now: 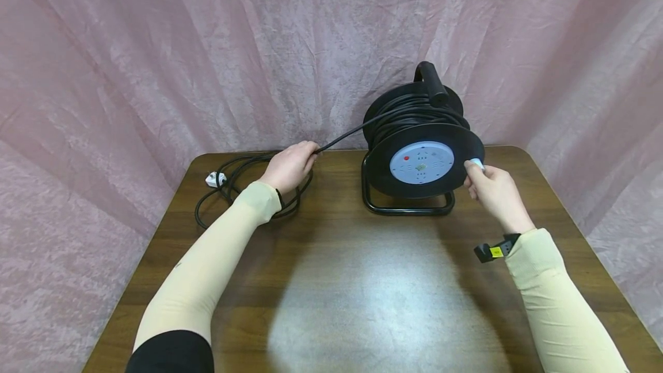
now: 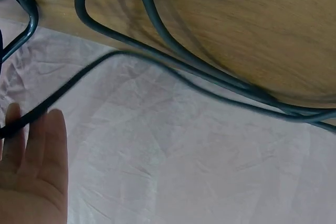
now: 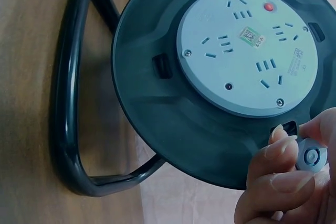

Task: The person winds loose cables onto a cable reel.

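Observation:
A black cable reel (image 1: 468, 144) with a light-blue socket panel (image 1: 422, 162) stands on the table. My right hand (image 1: 494, 191) grips the small light-blue knob (image 3: 312, 156) at the rim of the reel's front disc, thumb and fingers curled round it. Left of the reel, my left hand (image 1: 291, 167) holds the black cable (image 1: 342, 138), which runs straight up from it to the wound drum. In the left wrist view the cable crosses the fingers (image 2: 56, 135), which look fairly straight; the thumb is mostly out of frame.
Loose cable loops (image 1: 199, 212) lie on the table's left, with a white plug (image 1: 214, 179) beside them. The reel's tube stand (image 1: 409, 210) rests near the back edge of the wooden table (image 1: 331, 281). A pink curtain (image 1: 290, 45) hangs behind.

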The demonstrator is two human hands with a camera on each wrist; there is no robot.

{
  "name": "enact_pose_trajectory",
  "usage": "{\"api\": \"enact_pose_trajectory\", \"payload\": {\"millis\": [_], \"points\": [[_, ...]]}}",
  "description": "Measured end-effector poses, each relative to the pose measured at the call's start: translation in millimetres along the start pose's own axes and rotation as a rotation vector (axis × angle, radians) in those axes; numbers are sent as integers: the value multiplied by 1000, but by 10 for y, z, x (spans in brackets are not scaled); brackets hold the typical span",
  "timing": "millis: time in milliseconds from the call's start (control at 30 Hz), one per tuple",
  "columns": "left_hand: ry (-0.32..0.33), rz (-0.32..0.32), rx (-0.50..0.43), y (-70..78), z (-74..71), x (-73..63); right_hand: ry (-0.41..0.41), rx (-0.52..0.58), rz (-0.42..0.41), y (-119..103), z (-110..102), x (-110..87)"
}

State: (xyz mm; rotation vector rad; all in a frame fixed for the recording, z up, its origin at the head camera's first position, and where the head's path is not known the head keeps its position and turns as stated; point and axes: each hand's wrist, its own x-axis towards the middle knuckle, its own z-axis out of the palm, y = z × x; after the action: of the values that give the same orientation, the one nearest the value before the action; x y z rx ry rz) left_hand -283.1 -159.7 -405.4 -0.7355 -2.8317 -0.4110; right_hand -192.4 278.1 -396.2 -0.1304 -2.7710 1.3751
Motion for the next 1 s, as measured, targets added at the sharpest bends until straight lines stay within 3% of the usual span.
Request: {"api": "enact_pose_trajectory", "payload": {"millis": [333, 700, 1000], "points": [[20, 5, -2, -43, -61, 34, -27, -4, 9, 53, 37, -8], [38, 34, 49, -45, -240, 105, -53, 9, 31, 108, 73, -7], [40, 58, 178, -74, -372, 121, -59, -1, 35, 153, 92, 3]]}}
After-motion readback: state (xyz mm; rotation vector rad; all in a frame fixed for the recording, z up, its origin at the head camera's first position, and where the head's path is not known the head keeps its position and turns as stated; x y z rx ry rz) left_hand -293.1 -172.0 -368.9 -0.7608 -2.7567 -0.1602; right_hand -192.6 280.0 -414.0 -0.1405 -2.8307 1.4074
